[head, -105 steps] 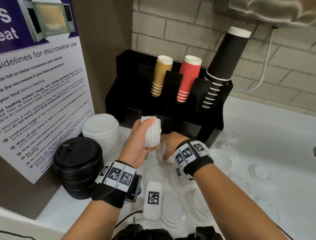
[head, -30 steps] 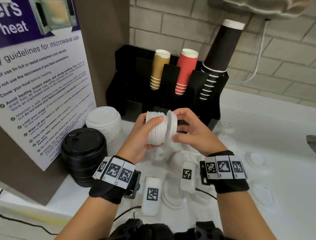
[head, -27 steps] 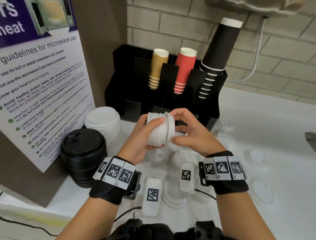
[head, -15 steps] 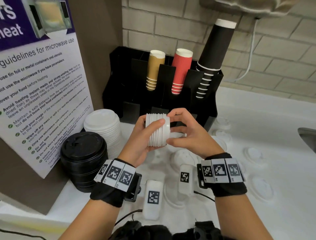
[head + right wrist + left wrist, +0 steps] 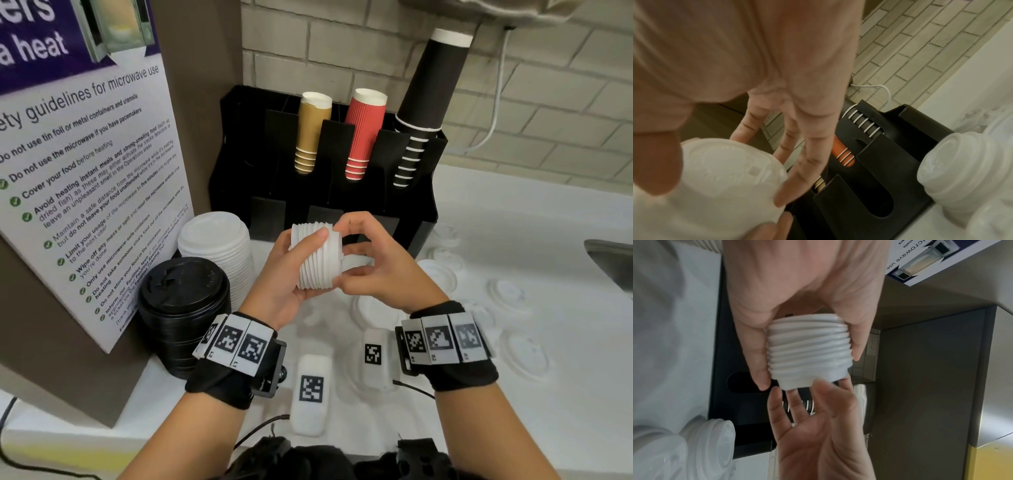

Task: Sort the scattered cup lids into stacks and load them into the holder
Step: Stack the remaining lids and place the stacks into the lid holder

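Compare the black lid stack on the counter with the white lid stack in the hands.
The black lid stack stands upright on the counter, untouched; the white lid stack lies sideways in the air, gripped by the left hand and steadied by the right hand. The black one looks wider. Both are nested lids.

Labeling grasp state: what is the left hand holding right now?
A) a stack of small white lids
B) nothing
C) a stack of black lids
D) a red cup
A: the left hand grips the stack of small white lids held on its side, right hand at its end.
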Demonstrator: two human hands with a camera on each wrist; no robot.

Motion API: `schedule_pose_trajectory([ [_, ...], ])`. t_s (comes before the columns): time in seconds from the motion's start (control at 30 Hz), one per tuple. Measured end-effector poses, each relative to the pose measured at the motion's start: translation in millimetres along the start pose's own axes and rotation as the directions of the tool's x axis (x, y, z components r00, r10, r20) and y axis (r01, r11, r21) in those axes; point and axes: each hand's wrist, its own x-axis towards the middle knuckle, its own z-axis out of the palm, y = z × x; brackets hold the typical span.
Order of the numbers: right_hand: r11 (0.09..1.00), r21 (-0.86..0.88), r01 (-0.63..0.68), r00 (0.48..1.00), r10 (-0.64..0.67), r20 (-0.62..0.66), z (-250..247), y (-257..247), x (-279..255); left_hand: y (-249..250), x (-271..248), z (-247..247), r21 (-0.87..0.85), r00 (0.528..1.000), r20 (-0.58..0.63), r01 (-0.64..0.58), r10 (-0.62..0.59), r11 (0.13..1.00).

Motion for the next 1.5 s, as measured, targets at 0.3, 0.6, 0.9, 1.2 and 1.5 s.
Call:
schedule_pose_trajectory([
  [0.3, 0.999, -0.034, -0.034, 0.999, 0.035, 0.031, 4, -1, -6, -1, -3, -9, 0.038, 0.996, 0.059, 0.061, -0.063, 0.997],
  [0.6, 0.763, -0.614, -0.201, 0.888, 0.407, 0.216, -8, -6, -10, -7, 4, -12, -0.091, 0.998, -0.059, -0.028, 0.023, 0.995],
  [0.9, 0.309, -0.933, 0.185, 0.672, 0.653, 0.349, 26, 17, -45, -18, 5, -11, -0.087, 1.000, -0.011, 0.000, -0.001, 0.996],
  [1.2, 0.706, -0.688, -0.167, 0.918, 0.367, 0.154, -26, -9, -33, -16, 5, -11, -0.131, 0.992, -0.041, -0.120, 0.116, 0.984],
  [1.5, 0.995, -0.092, -0.041, 0.991, 0.029, -0.129, -17, -22, -32, -14, -1, -4, -0.092, 0.987, 0.159, 0.006, 0.009, 0.996],
])
